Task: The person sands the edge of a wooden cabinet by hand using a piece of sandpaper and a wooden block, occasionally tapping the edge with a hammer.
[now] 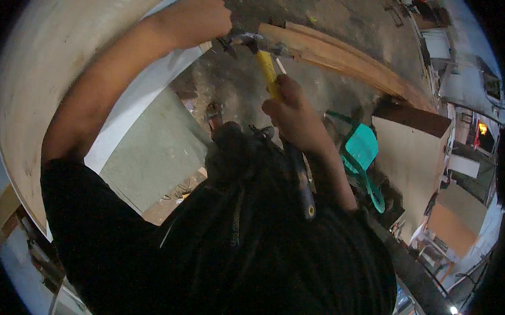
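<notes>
The right hand [295,111] is closed round the hammer [266,71], which lies ahead of the body, its head over the floor [321,11] near the ends of the planks [347,59]. The grip passes out of sight behind the fingers and wrist, and its dark butt shows against the black shirt [248,247]. The hammer's head is blurred, and its claw is hard to tell from the dark shapes beside it. A thin white stick [281,66] stands by the thumb; whether the hand holds it too cannot be told. The left hand [199,19] is curled by the edge of the big pale panel [60,48], its fingertips partly hidden near the top of the view; whether it grips anything cannot be told. The panel runs out of view at upper left. The shirt partly covers the grey sheet [157,148]. At right, the green dustpan [362,145] lies near the box [404,164].
</notes>
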Action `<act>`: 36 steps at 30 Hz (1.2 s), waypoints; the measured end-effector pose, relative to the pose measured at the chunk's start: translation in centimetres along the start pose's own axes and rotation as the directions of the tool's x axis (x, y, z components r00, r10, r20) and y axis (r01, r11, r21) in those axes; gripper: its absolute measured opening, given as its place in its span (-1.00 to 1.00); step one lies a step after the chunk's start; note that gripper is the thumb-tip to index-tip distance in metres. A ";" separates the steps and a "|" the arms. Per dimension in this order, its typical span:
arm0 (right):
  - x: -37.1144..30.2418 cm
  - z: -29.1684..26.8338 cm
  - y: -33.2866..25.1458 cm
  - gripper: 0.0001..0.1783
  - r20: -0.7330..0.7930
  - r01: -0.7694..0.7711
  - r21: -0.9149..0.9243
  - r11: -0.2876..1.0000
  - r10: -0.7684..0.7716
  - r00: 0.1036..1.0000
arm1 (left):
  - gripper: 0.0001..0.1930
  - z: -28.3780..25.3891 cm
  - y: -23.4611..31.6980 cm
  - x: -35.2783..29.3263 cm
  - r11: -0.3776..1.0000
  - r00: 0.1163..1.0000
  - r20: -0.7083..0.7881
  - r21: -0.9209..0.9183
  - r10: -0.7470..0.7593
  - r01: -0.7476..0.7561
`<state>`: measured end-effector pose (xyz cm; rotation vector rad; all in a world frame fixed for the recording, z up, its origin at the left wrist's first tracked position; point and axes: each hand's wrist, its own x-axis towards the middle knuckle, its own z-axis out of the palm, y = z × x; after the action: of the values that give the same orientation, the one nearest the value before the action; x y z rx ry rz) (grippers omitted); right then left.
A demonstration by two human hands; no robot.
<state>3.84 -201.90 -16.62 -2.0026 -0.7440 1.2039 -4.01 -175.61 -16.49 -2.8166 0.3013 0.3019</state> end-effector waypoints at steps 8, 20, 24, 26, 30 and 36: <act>2.0 1.7 4.6 -0.35 -0.122 0.283 -0.065 0.957 -0.289 0.949 | -0.81 -1.4 0.7 0.4 0.945 1.000 0.000 -0.325 0.029 -0.027; 3.1 2.0 5.4 -0.41 -0.100 0.127 0.332 0.935 -0.099 0.990 | -0.86 -1.7 1.3 0.3 0.951 0.993 -0.065 -0.299 -0.098 0.075; 3.1 -0.8 3.9 -0.44 -0.075 0.168 0.131 0.977 -0.159 0.984 | -0.86 -1.5 1.5 0.7 0.935 0.985 0.053 -0.310 -0.161 0.170; 2.9 -1.9 3.4 -0.47 -0.235 0.288 -0.122 0.950 -0.310 0.921 | -0.86 -1.0 1.6 1.0 0.934 0.982 0.064 -0.304 -0.175 0.187; 4.2 -6.1 3.3 -0.56 -0.557 0.295 -0.240 0.925 -0.380 0.739 | -0.83 -2.8 1.6 0.9 0.964 0.989 0.132 -0.251 -0.059 0.091; 4.6 -4.7 13.1 -0.61 -0.236 -0.072 -0.343 0.936 -0.011 0.972 | -0.79 -0.9 1.8 1.6 0.853 0.978 -0.131 -0.480 0.165 -0.208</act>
<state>11.63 -207.68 -27.64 -2.4059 -0.8550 0.8717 -2.79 -177.82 -16.50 -3.3163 0.5975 0.3417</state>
